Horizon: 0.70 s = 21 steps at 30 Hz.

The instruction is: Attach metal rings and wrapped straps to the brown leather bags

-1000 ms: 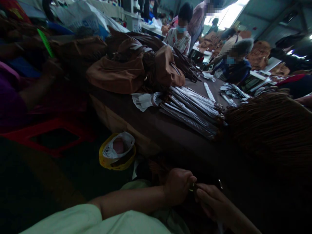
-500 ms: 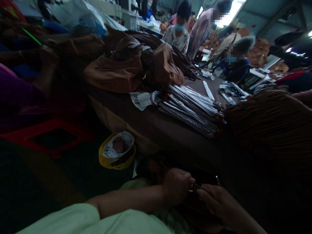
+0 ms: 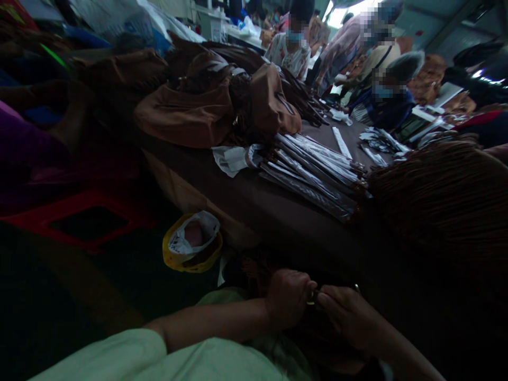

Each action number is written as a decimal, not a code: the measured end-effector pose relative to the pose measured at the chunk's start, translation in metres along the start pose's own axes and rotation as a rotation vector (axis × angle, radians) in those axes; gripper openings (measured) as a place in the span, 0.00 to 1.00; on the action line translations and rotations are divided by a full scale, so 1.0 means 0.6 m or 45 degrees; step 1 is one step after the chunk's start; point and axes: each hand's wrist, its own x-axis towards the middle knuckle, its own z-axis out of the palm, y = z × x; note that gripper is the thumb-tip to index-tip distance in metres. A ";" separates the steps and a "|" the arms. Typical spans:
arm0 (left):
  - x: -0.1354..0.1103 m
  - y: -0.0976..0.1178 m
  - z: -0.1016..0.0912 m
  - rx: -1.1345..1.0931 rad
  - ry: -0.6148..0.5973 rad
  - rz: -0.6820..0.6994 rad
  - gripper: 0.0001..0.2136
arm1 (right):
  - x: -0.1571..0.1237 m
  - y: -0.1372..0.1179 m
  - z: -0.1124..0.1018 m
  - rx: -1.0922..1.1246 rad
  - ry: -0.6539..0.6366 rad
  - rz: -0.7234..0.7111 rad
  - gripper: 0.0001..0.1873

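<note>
1. My left hand (image 3: 288, 299) is curled closed and my right hand (image 3: 349, 317) pinches in from the other side, both holding a small metal ring (image 3: 311, 297) between them.
2. Keeping both grips close together should steady the ring in this dim light.
3. Just left of my hands sits a yellow-rimmed plastic bag (image 3: 192, 243).
4. Beyond lie bundled wrapped straps (image 3: 313, 180), then brown leather handbags (image 3: 218, 100).

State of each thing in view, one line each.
Left hand, closed in a fist.
Right hand, fingers curled.
Small metal ring, pinched between both hands.
Brown leather-look bags, heaped on the dark table.
Plastic-wrapped brown straps, stacked side by side.
Brown fringe mass, dense, bunched.
Yellow-rimmed bag, open, white plastic inside.
</note>
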 end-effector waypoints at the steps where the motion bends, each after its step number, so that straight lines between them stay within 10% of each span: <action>1: 0.003 -0.001 -0.002 -0.003 0.023 -0.030 0.26 | 0.005 0.009 0.009 0.203 -0.024 0.012 0.25; 8: 0.005 -0.013 0.005 -0.149 -0.018 0.217 0.29 | 0.012 0.055 0.021 0.775 -0.364 -0.033 0.27; 17: 0.002 -0.008 0.024 0.115 -0.075 0.059 0.22 | -0.025 0.011 0.063 -0.802 0.356 0.031 0.19; 21: 0.000 -0.012 0.023 0.015 -0.064 0.091 0.26 | -0.036 0.011 0.081 -0.803 0.444 0.005 0.19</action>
